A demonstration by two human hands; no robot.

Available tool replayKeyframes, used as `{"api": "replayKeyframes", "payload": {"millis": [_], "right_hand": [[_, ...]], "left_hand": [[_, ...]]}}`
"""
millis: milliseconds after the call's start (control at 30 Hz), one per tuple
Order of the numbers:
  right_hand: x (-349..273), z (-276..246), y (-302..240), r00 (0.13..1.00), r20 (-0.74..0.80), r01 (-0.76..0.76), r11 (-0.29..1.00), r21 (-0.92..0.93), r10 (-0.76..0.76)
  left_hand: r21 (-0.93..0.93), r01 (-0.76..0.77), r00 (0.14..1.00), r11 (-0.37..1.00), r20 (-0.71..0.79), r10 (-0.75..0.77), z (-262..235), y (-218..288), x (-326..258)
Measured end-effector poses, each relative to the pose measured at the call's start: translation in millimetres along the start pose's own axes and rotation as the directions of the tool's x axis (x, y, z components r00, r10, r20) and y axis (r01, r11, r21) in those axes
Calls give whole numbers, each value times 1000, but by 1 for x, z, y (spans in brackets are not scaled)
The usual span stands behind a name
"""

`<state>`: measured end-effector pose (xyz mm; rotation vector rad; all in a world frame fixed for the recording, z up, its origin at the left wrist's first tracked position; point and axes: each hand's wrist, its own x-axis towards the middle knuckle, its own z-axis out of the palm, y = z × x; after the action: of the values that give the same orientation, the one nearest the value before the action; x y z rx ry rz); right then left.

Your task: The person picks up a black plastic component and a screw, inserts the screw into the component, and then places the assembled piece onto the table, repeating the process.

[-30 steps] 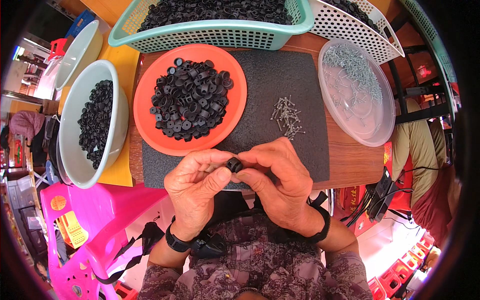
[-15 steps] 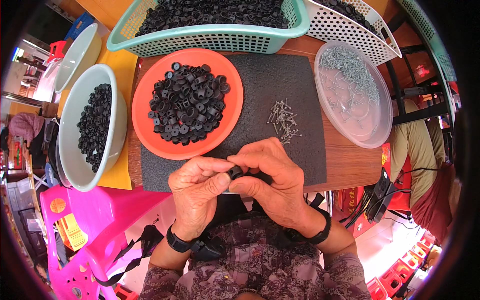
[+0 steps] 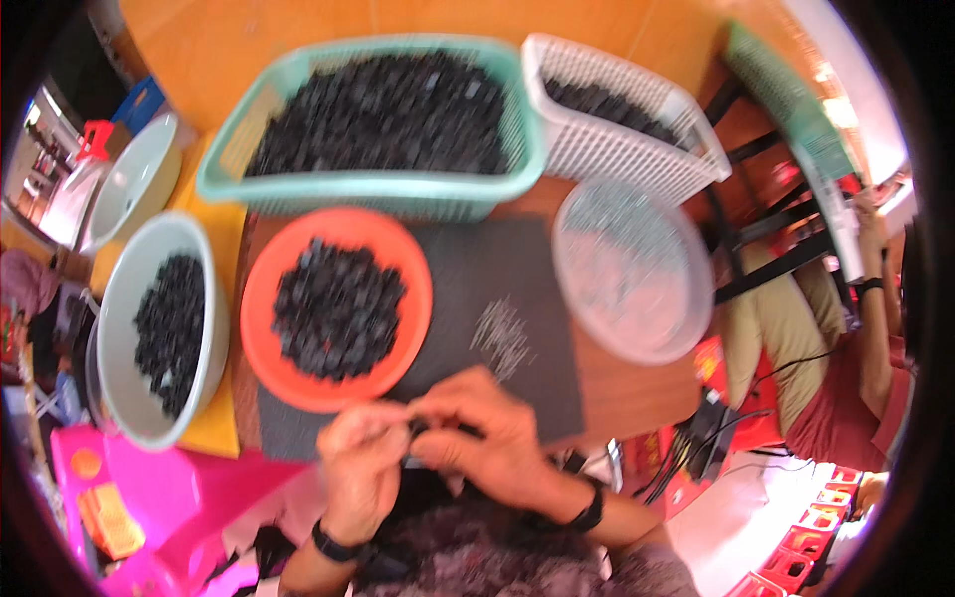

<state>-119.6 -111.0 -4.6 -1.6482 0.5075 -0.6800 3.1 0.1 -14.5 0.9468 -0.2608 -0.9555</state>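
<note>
Over the near edge of a dark mat (image 3: 468,259), my left hand (image 3: 360,468) and my right hand (image 3: 487,433) meet with their fingers closed. Between their fingertips they pinch a small black plastic part (image 3: 418,427). Blur and the fingers hide its details, and I cannot tell whether a screw is with it. Just beyond my right hand, a loose pile of small screws (image 3: 502,340) lies on the mat. An orange-red bowl (image 3: 257,318) heaped with similar black parts (image 3: 338,308) stands beyond my left hand.
A pale green bowl (image 3: 215,298) of black pieces stands left. Behind are a green basket (image 3: 368,197) and a white basket (image 3: 617,167), both holding black parts. A clear tub (image 3: 622,323) of screws sits right. Another person (image 3: 846,418) is at far right; a pink chair (image 3: 149,497) stands lower left.
My view has tilted up and turned slightly, so the table's things appear lower and farther left, with motion blur. Both hands still pinch the black part together.
</note>
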Motion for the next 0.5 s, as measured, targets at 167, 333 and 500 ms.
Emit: {"api": "replayKeyframes", "payload": {"millis": [167,333,500], "right_hand": [[3,-3,-10,953,-92,259,934,-245,-288],[12,-13,-25,831,-125,451,787,-421,-543],[31,-89,-43,926,22,281,646,-710,-378]], "left_hand": [[-13,6,1000,1000,-18,-6,23,5,6],[56,-30,999,998,16,29,37,9,3],[252,-74,996,965,57,62,20,17,-5]]}}
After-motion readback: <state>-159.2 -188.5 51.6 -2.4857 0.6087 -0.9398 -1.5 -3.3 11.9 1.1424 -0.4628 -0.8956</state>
